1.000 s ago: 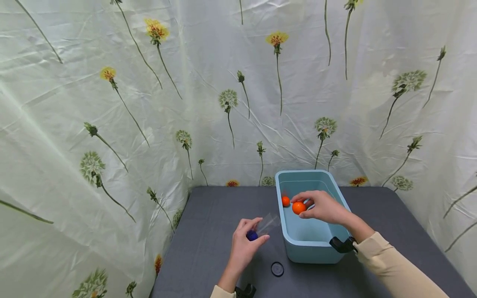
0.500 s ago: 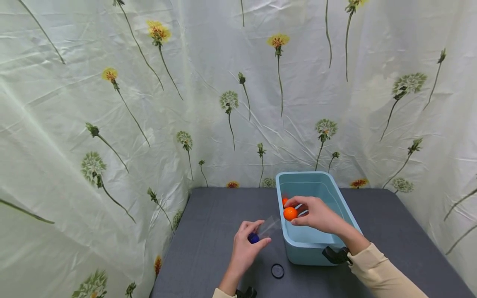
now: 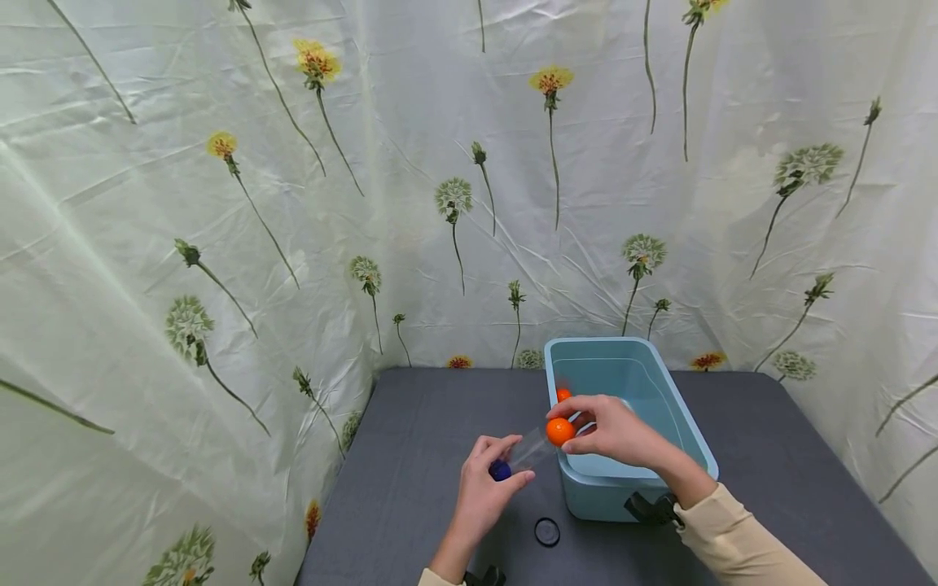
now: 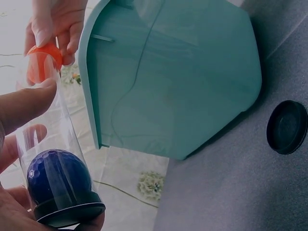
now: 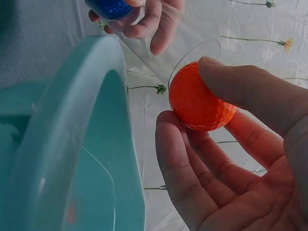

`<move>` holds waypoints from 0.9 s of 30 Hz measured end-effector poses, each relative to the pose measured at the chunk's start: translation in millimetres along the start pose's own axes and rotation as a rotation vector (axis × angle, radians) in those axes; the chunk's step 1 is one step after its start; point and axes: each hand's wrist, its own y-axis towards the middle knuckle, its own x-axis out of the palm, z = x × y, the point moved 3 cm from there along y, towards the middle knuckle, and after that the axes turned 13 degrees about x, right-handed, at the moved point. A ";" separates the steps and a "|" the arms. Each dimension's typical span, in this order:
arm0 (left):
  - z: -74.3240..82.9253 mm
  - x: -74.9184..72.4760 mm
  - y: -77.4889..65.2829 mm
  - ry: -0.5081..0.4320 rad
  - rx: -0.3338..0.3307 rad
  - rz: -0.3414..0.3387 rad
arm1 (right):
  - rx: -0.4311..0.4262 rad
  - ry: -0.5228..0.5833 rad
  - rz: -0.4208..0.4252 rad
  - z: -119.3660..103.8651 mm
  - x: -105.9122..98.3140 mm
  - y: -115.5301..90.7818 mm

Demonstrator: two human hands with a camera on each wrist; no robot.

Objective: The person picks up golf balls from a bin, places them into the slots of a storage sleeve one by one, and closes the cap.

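Observation:
My left hand grips a clear plastic tube that tilts up toward the right. Inside its lower end sits a dark blue golf ball, above a black end cap. An orange golf ball is pinched between the thumb and fingers of my right hand. That ball is at the tube's open mouth, over the near left rim of the blue bin. In the right wrist view the tube's round rim shows just behind the ball. A second orange ball lies in the bin.
A round black cap lies on the dark grey tabletop, in front of the bin. Behind the table hangs a pale curtain with a dandelion print. The bin's tall wall stands close beside both hands.
My right hand has carried the orange golf ball left and toward me, from above the bin to the tube's mouth. The left hand and the tube have hardly moved.

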 end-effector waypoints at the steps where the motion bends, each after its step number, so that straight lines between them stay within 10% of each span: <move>1: 0.4 0.3 0.0 -0.001 0.002 -0.001 | 0.000 0.002 -0.005 -0.6 0.8 0.3; 27: 3.5 2.7 -2.4 0.005 0.004 -0.019 | -0.048 0.038 -0.066 -0.4 11.2 -0.4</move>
